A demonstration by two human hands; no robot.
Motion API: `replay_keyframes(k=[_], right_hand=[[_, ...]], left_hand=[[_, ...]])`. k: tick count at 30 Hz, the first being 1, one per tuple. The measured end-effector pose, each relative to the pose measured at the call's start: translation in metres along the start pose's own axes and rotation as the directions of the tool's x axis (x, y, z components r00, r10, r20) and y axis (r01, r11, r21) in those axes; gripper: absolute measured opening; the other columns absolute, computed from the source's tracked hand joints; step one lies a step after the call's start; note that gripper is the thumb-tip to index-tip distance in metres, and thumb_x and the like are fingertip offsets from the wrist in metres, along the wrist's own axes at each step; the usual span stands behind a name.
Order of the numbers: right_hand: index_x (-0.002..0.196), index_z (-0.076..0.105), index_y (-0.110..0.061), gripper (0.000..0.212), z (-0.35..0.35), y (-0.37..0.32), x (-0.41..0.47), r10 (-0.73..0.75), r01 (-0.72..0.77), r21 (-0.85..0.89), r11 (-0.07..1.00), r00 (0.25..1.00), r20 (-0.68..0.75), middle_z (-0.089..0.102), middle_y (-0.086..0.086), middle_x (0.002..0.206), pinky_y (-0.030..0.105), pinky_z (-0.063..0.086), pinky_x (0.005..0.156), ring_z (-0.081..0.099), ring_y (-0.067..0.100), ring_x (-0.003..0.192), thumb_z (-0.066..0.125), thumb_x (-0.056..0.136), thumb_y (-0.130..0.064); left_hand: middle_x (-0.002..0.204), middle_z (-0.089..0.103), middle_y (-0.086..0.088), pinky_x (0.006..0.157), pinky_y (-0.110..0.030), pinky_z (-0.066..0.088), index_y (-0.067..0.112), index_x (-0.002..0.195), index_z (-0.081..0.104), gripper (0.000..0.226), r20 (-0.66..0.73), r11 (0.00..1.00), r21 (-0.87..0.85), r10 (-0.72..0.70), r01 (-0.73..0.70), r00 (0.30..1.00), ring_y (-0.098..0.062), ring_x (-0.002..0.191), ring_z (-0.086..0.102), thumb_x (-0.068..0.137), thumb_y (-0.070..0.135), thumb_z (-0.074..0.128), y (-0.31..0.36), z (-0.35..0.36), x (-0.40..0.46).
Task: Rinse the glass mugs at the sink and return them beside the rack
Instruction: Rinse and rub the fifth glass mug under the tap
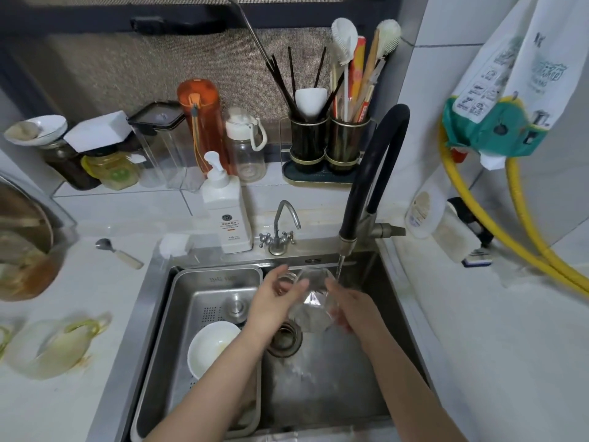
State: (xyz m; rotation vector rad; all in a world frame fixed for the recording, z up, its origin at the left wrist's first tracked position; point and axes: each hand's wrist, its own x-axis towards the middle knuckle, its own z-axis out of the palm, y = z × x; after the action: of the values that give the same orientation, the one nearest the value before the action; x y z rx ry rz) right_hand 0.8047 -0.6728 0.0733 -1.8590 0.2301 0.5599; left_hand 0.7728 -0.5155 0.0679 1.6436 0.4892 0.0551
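The white tabletop (478, 362) runs around a steel sink (318, 378), whose near edge is cut off by the bottom of the frame. A steel drain tray (216, 282) fills the sink's left half and holds a white bowl (210, 346), partly hidden behind the left forearm. At the left edge a large pot (22, 250) is cropped, and below it two blurred, yellow-stained glass mugs (54, 346) lie on the tabletop, their shapes hard to make out. A black-hosed faucet (369, 173) arches over the sink's right half, with a thin stream of water falling from its spout. Over the drain (285, 341), a clear glass mug (310, 301) is held tilted between both hands, beside the stream; its outline blurs into the steel behind. The left hand (274, 301) curls its fingers round the mug's left side. The right hand (353, 306) grips the right side, fingertips partly hidden behind the glass.
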Motion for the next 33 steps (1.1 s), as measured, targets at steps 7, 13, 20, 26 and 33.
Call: replay_keyframes(k=[7,13,20,26,33], right_hand=[[0.097,0.07,-0.028,0.024,-0.019,-0.007,-0.003,-0.176,0.173,0.075,0.982,0.984,0.04,0.072,0.003,0.092,0.039,0.055,0.083,0.068,0.025,0.085,0.058,0.089,-0.047],[0.11,0.063,-0.039,0.031,-0.033,0.012,-0.012,-0.328,0.323,0.09,0.942,0.944,0.042,0.069,-0.018,0.106,0.023,0.05,0.086,0.065,-0.001,0.099,0.07,0.084,-0.026],[0.117,0.057,-0.032,0.048,-0.045,0.024,-0.015,-0.465,0.46,0.107,0.881,0.885,0.021,0.071,-0.016,0.103,0.012,0.052,0.075,0.066,0.0,0.098,0.071,0.081,-0.003],[0.124,0.057,-0.025,0.049,-0.026,0.005,-0.008,-0.514,0.505,0.099,0.858,0.85,0.114,0.068,-0.01,0.112,0.01,0.048,0.082,0.063,0.002,0.106,0.068,0.082,-0.001],[0.129,0.053,-0.024,0.052,-0.026,0.033,-0.01,-0.476,0.46,0.153,0.875,0.874,0.1,0.066,-0.005,0.117,0.011,0.049,0.082,0.062,0.006,0.11,0.066,0.084,-0.001]], left_hand=[[0.094,0.064,0.003,0.068,-0.014,0.051,0.014,0.13,0.044,0.065,0.147,0.995,-0.096,-0.01,0.024,0.989,-0.009,0.082,0.061,0.075,0.014,0.078,0.015,0.01,0.006],[0.095,0.064,0.008,0.075,-0.027,0.053,0.035,0.097,0.061,0.013,0.192,0.997,-0.071,0.008,0.006,0.981,-0.002,0.084,0.059,0.094,0.023,0.056,0.014,0.015,0.004],[0.095,0.069,0.004,0.083,-0.025,0.053,0.024,0.098,0.067,0.014,0.257,0.989,-0.147,0.01,0.029,0.966,-0.011,0.094,0.063,0.091,0.014,0.059,0.01,0.025,0.003],[0.101,0.069,-0.006,0.094,-0.04,0.051,0.018,0.102,0.069,0.015,0.134,0.959,-0.257,-0.083,0.115,0.988,-0.021,0.101,0.064,0.088,0.016,0.064,0.002,0.011,0.013],[0.108,0.066,0.0,0.082,-0.034,0.055,0.025,0.114,0.062,0.031,0.252,0.981,-0.181,-0.029,0.077,0.967,-0.016,0.097,0.065,0.086,0.012,0.066,-0.008,0.014,-0.005]])
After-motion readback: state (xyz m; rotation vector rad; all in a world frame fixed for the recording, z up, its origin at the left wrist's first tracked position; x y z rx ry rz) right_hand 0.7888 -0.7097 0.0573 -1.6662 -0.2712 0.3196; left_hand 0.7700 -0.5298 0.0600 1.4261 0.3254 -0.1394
